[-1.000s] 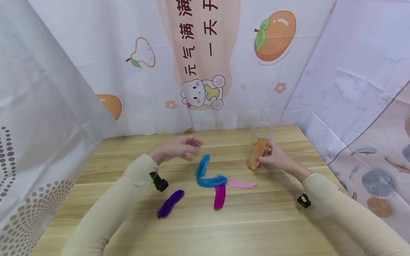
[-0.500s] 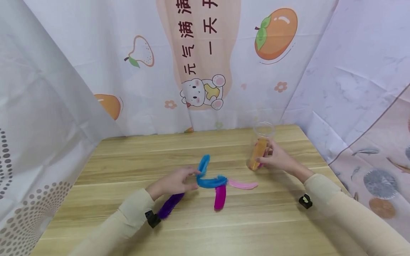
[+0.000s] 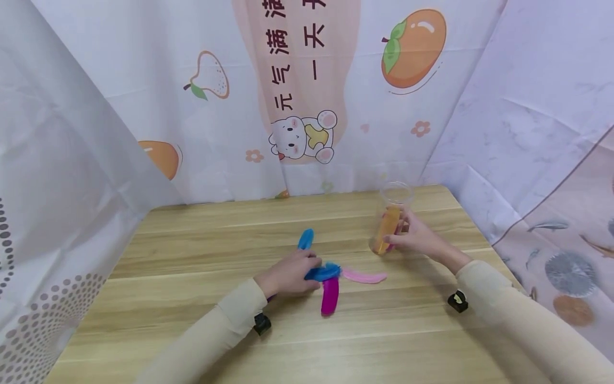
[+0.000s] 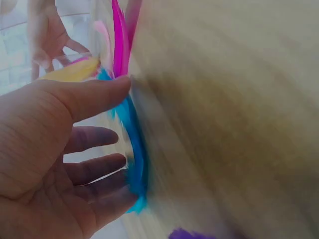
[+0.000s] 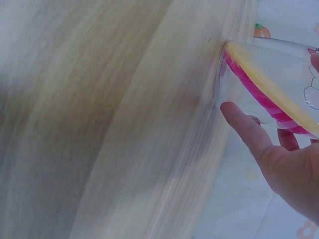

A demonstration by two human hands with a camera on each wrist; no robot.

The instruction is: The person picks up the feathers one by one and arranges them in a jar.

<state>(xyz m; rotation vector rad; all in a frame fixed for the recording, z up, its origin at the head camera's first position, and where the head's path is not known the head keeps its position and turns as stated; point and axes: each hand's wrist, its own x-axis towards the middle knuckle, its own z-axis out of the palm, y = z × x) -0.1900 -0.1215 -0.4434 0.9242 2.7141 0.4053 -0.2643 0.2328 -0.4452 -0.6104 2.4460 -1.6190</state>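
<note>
On the table [image 3: 364, 330] — cup [image 5: 281, 62], upright

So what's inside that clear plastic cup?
Inside the clear plastic cup are a yellow feather and a magenta feather. The right hand covers part of the side, so anything behind it can't be seen.

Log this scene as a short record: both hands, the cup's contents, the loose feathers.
left hand: at the blue feathers; contact unclear
right hand: holds the clear cup
inside the clear cup: yellow feather, deep pink feather
also on table: magenta feather, pale pink feather, purple feather
visibility: purple feather mostly hidden in head view
</note>
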